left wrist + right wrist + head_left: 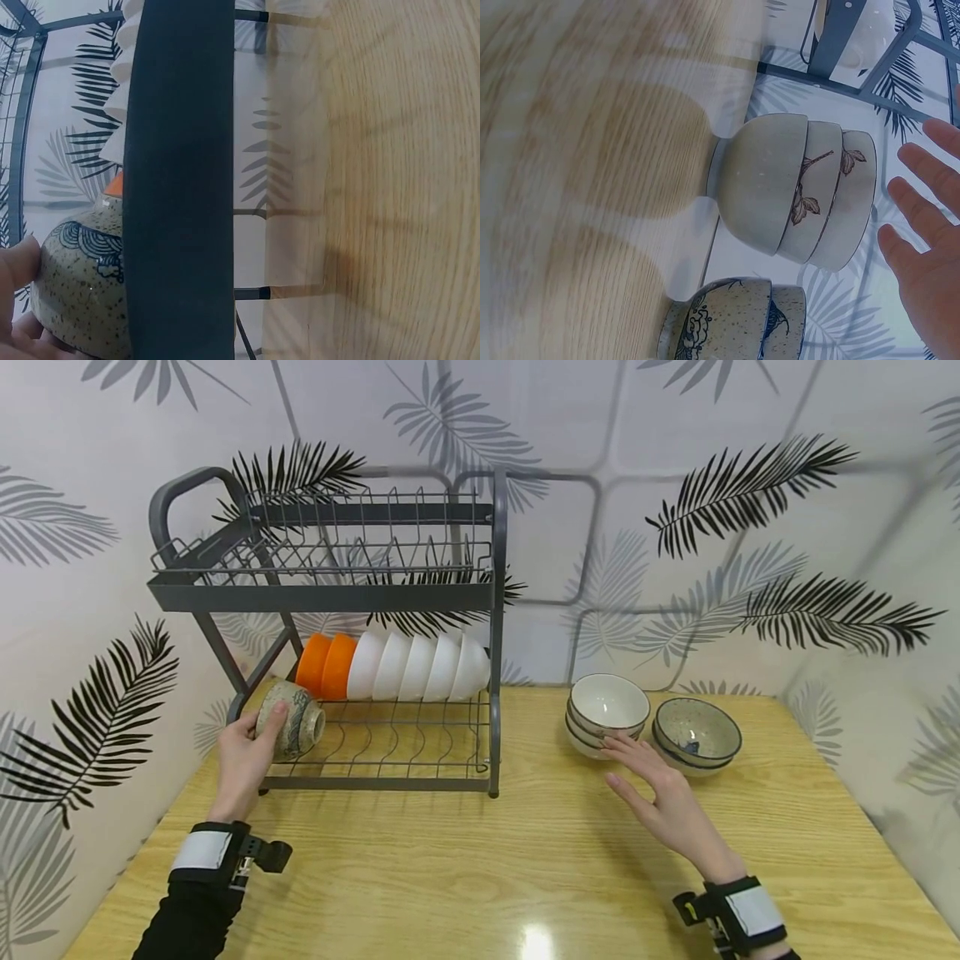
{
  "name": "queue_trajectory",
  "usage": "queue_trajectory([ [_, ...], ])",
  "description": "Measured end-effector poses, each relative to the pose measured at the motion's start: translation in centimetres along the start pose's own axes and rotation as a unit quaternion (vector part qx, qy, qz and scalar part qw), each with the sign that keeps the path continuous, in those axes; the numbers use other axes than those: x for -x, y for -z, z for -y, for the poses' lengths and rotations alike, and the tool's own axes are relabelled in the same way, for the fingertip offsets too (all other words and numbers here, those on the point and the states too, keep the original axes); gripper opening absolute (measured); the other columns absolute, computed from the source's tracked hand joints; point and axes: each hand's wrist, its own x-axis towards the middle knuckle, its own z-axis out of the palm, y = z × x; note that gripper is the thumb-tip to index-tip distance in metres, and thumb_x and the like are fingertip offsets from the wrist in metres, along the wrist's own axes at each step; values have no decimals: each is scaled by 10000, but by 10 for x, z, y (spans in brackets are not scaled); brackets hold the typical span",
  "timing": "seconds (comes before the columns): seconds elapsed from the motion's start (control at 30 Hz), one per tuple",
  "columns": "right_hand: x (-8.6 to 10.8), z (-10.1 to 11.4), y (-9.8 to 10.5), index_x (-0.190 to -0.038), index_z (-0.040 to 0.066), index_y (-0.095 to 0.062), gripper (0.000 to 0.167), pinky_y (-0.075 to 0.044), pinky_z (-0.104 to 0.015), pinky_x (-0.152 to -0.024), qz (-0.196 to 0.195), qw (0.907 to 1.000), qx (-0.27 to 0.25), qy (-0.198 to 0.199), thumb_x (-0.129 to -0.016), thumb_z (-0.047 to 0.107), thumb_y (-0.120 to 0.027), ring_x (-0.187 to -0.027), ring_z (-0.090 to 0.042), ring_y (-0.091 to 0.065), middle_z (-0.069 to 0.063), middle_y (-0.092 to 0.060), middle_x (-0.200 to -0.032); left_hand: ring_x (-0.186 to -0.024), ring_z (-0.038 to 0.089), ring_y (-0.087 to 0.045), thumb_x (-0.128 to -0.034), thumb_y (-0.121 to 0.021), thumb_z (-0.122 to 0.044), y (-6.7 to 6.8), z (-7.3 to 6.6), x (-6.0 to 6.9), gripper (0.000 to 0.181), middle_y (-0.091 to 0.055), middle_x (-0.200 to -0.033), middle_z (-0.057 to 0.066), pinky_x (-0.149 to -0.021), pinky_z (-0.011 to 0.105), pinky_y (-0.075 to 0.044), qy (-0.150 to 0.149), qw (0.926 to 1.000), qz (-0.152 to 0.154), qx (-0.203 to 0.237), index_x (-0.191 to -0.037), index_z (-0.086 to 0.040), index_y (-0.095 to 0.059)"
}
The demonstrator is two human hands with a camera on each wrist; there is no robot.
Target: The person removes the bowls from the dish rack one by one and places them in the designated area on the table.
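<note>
At the left end of the rack's lower shelf, my left hand (pixel 247 752) grips a speckled bowl (pixel 288 720) with a dark blue wave pattern. This bowl stands on its side, its foot facing right; whether a second one is nested in it I cannot tell. The left wrist view shows the thumb on the speckled bowl (pixel 79 289), part of which the rack's dark bar (pixel 180 180) hides. My right hand (pixel 663 797) hovers with fingers extended by a stack of white bowls (pixel 609 703) with brown leaf prints. In the right wrist view its fingers (pixel 922 217) stay apart from the white stack (pixel 769 187).
The dark two-tier dish rack (pixel 322 599) stands on the wooden table (pixel 450 860) against the patterned wall. On its lower shelf, orange bowls (pixel 313 664) and several white bowls (pixel 416 668) stand on edge. Two nested speckled bowls (pixel 697 731) sit right of the white stack.
</note>
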Motion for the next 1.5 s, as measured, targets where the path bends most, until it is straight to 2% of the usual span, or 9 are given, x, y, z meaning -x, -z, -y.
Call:
queue_trajectory([
  [0.47,1,-2,3,-1259,-29,-660,355,-139,-99,-1234,-33,10000,-48,65,-906,-1,-683,-1379,-393,-497,-237,-625,-1365,-485,68,-269,-1030,-514,-454,-5,-7,4,501,-249,-598,-50,-467,238,-256,-17,9998,-92,-183,-736,-79,-360],
  [0.6,1,-3,5,-1266,-30,-655,346,-130,-90,-1230,19,10000,-27,47,-921,4,-666,-1375,-408,-494,-241,-617,-1374,-494,73,-276,-1036,-481,-477,-4,-7,5,489,-258,-600,-56,-471,239,-263,117,9997,-49,-195,-772,-75,-393],
  [0.83,3,-4,6,-1261,-31,-659,345,-142,-90,-1230,-16,10000,18,76,-917,-4,-668,-1398,-355,-494,-249,-617,-1369,-511,62,-256,-1041,-464,-468,-3,-8,4,449,-249,-593,-81,-499,245,-254,386,9987,10,318,-821,-79,-425],
  [0.97,5,-6,7,-1265,-31,-656,348,-145,-91,-1230,-37,10000,3,88,-918,-8,-664,-1424,-298,-480,-252,-611,-1376,-535,65,-268,-1039,-475,-450,-3,-8,6,428,-254,-615,-77,-521,243,-262,525,9968,-55,599,-821,-84,-430],
  [1.07,5,-7,7,-1266,-32,-656,351,-152,-96,-1231,-78,9999,-47,130,-916,-17,-660,-1447,-225,-460,-259,-610,-1373,-539,63,-264,-1036,-493,-435,-3,-10,9,426,-248,-611,-80,-520,240,-257,466,9961,-163,727,-800,-88,-427],
  [1.2,6,-7,8,-1268,-33,-654,350,-161,-96,-1230,-99,9998,-106,139,-918,-24,-654,-1460,-155,-437,-264,-614,-1363,-498,50,-233,-1030,-517,-422,-3,-17,15,413,-231,-576,-94,-486,253,-223,299,9950,-129,947,-788,-94,-451],
  [1.37,6,-5,10,-1271,-29,-651,343,-162,-85,-1224,-54,9999,-154,52,-929,-15,-648,-1458,-154,-439,-259,-613,-1369,-485,56,-223,-1035,-525,-395,-4,-26,25,396,-230,-569,-91,-479,314,-160,128,9936,89,1123,-789,-90,-467],
  [1.47,6,-3,10,-1275,-29,-649,347,-167,-78,-1217,-54,9996,-271,7,-928,-20,-645,-1462,-92,-419,-265,-607,-1373,-518,57,-248,-1039,-531,-364,-6,-32,31,381,-247,-577,-96,-489,298,-177,22,9920,267,1231,-790,-82,-472],
  [1.5,6,-3,11,-1277,-30,-648,350,-170,-75,-1214,-61,9994,-328,-11,-927,-24,-644,-1460,-69,-412,-269,-605,-1373,-542,48,-293,-1039,-532,-358,-6,-33,33,357,-302,-582,-109,-494,271,-217,-19,9915,352,1256,-811,-86,-503],
])
